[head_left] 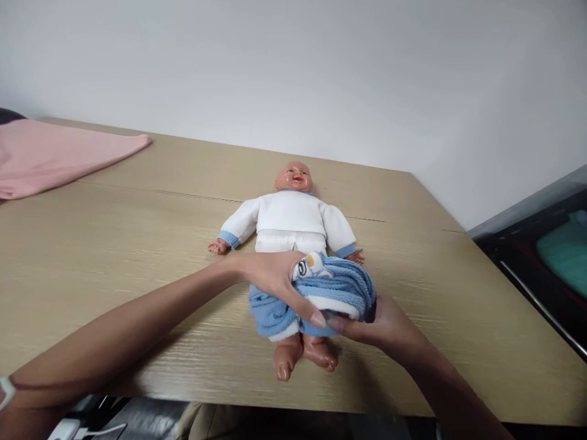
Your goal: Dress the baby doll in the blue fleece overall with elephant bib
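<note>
Gripping blue pants (342, 284) on doll (291, 214) w/ L hand (274, 280) & R hand (384, 324).

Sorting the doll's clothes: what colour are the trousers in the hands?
The trousers are light blue with white cuffs, clearest in the head view.

Left hand (274, 279), right hand (386, 322), both clenched.

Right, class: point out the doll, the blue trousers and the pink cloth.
doll (291, 214): head view, on its white top.
blue trousers (342, 284): head view, on the bunched fabric.
pink cloth (46, 156): head view, on its flat middle.
</note>
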A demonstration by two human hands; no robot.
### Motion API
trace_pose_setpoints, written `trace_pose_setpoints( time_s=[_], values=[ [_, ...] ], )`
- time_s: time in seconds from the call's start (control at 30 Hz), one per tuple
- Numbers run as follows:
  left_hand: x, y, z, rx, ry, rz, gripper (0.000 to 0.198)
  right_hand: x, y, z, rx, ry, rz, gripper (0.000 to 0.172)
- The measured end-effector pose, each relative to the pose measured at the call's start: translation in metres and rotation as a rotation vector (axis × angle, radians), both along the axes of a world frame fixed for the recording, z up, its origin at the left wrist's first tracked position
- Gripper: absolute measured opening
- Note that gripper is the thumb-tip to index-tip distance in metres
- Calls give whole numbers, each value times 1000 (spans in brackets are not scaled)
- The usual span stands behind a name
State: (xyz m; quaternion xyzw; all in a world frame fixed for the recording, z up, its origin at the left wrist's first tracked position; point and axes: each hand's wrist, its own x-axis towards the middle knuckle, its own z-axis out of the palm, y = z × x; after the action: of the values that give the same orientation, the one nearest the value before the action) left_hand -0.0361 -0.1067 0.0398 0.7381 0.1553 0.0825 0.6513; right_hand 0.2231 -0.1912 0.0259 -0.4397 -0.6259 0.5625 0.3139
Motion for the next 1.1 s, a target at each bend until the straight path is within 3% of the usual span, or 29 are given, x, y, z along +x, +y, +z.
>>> trace_pose_setpoints(
  time_s=[0.13,0.23,0.33,0.43,0.57,0.73,0.83,0.93,1.1],
  values=[
    [8,-14,9,175,72,82,23,-9,-16,-1,283,-165,-321,26],
    [12,-19,6,303,89,178,18,-14,-24,-1,430,-320,-436,23],
    [16,-26,0,431,118,292,21,-17,-35,-1,406,-457,-475,24],
    [21,-36,-3,571,276,349,26,-24,-55,-5,305,-437,-443,36],
    [24,-49,4,740,534,275,46,-40,-93,-18,245,-362,-410,48],
    [22,-57,12,839,614,159,64,-52,-128,-43,344,-585,-640,25],
    [22,-58,9,851,678,110,81,-49,-133,-54,519,-672,-739,20],
    [25,-59,6,795,679,90,86,-44,-130,-59,675,-699,-804,19],
    [30,-60,4,748,640,96,87,-41,-126,-62,526,-566,-808,26]
  ],
)
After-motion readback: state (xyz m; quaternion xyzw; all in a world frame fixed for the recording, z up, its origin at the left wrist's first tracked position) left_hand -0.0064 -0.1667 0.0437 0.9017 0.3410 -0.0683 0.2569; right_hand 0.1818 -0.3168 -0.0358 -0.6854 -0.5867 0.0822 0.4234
